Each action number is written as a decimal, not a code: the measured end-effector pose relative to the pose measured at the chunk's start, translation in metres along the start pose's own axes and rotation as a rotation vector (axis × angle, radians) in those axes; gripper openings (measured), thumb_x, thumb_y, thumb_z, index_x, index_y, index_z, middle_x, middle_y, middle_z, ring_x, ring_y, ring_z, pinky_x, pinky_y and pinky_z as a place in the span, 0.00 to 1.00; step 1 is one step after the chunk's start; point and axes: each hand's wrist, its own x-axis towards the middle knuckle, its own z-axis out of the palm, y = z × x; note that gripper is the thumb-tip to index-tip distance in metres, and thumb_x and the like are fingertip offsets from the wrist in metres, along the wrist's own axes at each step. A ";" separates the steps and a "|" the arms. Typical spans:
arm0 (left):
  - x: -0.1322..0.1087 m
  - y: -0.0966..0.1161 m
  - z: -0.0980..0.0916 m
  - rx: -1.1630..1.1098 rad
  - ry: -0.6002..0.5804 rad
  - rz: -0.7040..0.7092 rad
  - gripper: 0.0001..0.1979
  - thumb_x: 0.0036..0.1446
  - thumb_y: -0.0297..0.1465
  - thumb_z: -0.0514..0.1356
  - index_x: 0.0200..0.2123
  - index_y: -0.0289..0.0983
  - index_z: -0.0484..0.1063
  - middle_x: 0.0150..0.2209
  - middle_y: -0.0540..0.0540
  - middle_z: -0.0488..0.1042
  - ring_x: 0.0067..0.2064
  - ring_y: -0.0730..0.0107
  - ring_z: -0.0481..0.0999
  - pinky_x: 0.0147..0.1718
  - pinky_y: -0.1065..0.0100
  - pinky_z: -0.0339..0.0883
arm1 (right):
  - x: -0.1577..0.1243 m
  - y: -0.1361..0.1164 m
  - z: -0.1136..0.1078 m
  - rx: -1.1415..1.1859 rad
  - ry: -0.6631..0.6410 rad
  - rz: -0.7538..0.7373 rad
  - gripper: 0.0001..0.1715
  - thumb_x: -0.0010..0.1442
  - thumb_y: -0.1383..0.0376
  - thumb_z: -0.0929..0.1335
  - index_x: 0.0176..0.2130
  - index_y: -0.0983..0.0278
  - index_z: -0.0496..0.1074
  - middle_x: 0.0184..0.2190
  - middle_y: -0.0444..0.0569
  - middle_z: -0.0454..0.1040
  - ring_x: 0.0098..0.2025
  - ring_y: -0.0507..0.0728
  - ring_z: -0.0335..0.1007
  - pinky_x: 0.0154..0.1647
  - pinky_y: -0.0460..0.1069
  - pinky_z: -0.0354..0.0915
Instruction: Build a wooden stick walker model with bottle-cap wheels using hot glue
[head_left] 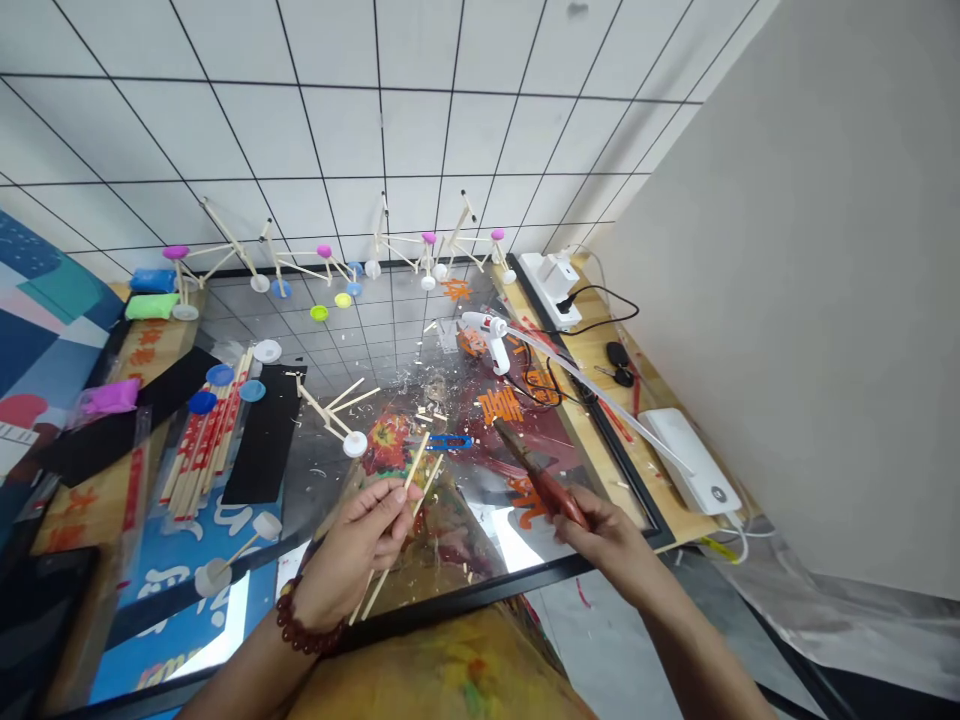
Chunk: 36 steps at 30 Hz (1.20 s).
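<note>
My left hand point(375, 530) is closed around a thin wooden chopstick point(418, 462). A second thin stick shape shows just beside it; I cannot tell whether it is another chopstick or a reflection in the glossy tabletop. My right hand point(604, 535) grips the red-brown handle of a knife point(534, 470), its dark blade pointing forward and left over the table. A blue utility cutter point(450, 442) lies just beyond the left hand. To its left rests a small frame of glued sticks point(334, 415) with a white round cap point(355, 444).
Several stick frames with coloured wheels point(428, 240) stand along the tiled wall. A white glue gun point(487, 338) lies at centre right, its glue stick extending toward a white box point(690, 460). Chopsticks in red-printed wrappers point(210, 440) lie left. A power strip point(551, 290) sits behind.
</note>
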 end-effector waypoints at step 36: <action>0.005 0.002 0.001 0.301 -0.049 0.046 0.28 0.58 0.50 0.60 0.53 0.35 0.70 0.20 0.57 0.59 0.19 0.82 0.47 0.18 0.73 0.37 | -0.010 -0.030 0.037 0.091 -0.374 -0.186 0.08 0.57 0.66 0.71 0.40 0.62 0.77 0.54 0.58 0.75 0.62 0.64 0.67 0.57 0.57 0.65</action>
